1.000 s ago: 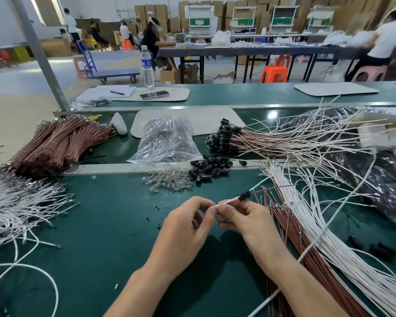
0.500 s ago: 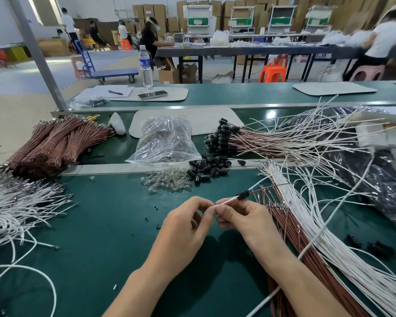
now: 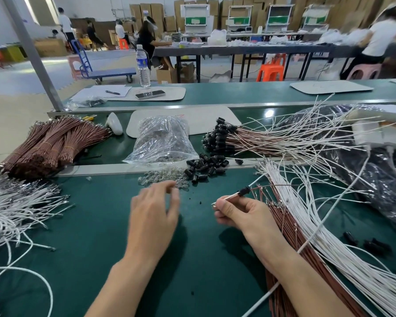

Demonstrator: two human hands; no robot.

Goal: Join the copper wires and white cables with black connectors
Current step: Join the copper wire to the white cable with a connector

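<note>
My right hand (image 3: 238, 212) pinches a white cable and a copper wire that run through a black connector (image 3: 244, 191) just past my fingertips. My left hand (image 3: 154, 209) is blurred, its fingers spread and holding nothing, reaching over the small clear bulbs (image 3: 162, 178). Loose black connectors (image 3: 204, 168) lie in a heap behind the bulbs. White cables (image 3: 318, 216) and copper wires (image 3: 286, 223) fan out at my right. Finished assemblies (image 3: 222, 139) with black connectors lie further back.
Bundled copper wires (image 3: 53, 145) and a tangle of white cables (image 3: 14, 202) lie at the left. A clear bag of bulbs (image 3: 162, 140) sits behind the metal rail (image 3: 105, 169). A black plastic bag (image 3: 375, 179) and white power strip (image 3: 375, 133) fill the right.
My left hand has let go of the wire ends and moved left and forward toward the clear bulbs. My right hand still holds the cable and connector.
</note>
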